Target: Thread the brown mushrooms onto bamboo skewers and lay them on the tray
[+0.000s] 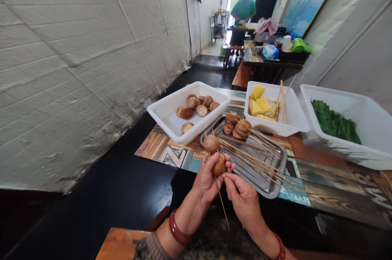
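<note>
My left hand (204,182) is wrapped round a brown mushroom (219,165), with a second mushroom (212,144) just above it on the same skewers. One bamboo skewer (222,203) sticks out below the held mushroom. At the mushroom's lower right, my right hand (243,192) pinches a skewer, most of which its fingers hide. Just beyond my hands lies a metal tray (271,188) with loose bamboo skewers (251,158) and several skewered mushrooms (241,128) on it.
Behind the tray stand a white tub (159,115) of loose mushrooms, a tub (298,127) with corn pieces and skewers, and a tub (373,150) of green leaves. A white-covered wall (92,68) runs along the left. A person in green (243,9) stands at a far table.
</note>
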Motion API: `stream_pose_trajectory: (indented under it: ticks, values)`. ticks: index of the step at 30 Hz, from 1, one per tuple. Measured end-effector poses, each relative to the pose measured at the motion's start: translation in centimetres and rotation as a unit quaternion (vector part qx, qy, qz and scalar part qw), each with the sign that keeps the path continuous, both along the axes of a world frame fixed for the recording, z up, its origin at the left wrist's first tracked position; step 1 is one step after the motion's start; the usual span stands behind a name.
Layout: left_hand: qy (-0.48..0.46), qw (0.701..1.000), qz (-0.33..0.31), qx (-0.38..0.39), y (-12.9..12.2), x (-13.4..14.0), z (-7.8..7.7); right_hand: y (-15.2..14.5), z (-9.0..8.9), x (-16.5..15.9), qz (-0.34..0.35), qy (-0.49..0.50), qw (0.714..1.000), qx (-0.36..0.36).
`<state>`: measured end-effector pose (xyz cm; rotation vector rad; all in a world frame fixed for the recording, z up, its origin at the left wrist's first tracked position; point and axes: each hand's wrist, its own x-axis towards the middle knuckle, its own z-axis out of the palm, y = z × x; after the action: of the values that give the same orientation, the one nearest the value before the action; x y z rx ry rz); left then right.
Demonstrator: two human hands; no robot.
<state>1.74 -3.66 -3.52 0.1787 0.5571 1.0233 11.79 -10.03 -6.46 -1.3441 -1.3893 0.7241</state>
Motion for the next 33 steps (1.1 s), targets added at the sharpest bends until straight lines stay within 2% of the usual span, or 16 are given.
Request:
stream_pose_trajectory:
  ticks: [4, 9, 15, 21, 26, 33]
  values:
    - [-0.008, 1.0, 0.005, 0.015, 0.0, -0.2, 0.0, -0.2, -0.1, 0.0, 0.001, 0.007, 1.0, -0.002]
    - [-0.002, 0.999, -0.024, 0.046, 0.7, -1.2, 0.1, -0.3, 0.3, 0.2, -0.006, -0.017, 1.0, -0.004]
    - [0.076, 0.994, 0.013, 0.079, 1.6, -1.8, 0.1, -0.5, 0.0, -0.1, 0.006, -0.045, 0.999, -0.009]
    - [0.085, 0.993, 0.027, 0.076, 1.5, -1.5, -0.1, -0.7, -0.2, -0.3, 0.009, -0.059, 0.998, -0.002]
    - [0.09, 0.992, 0.035, 0.077, 1.4, -1.5, 0.2, -0.8, -0.3, -0.2, 0.016, -0.041, 0.999, -0.025]
    - [0.089, 0.992, 0.032, 0.081, 1.2, -1.5, 0.2, -1.1, -1.0, 0.0, 0.047, 0.049, 0.993, -0.095]
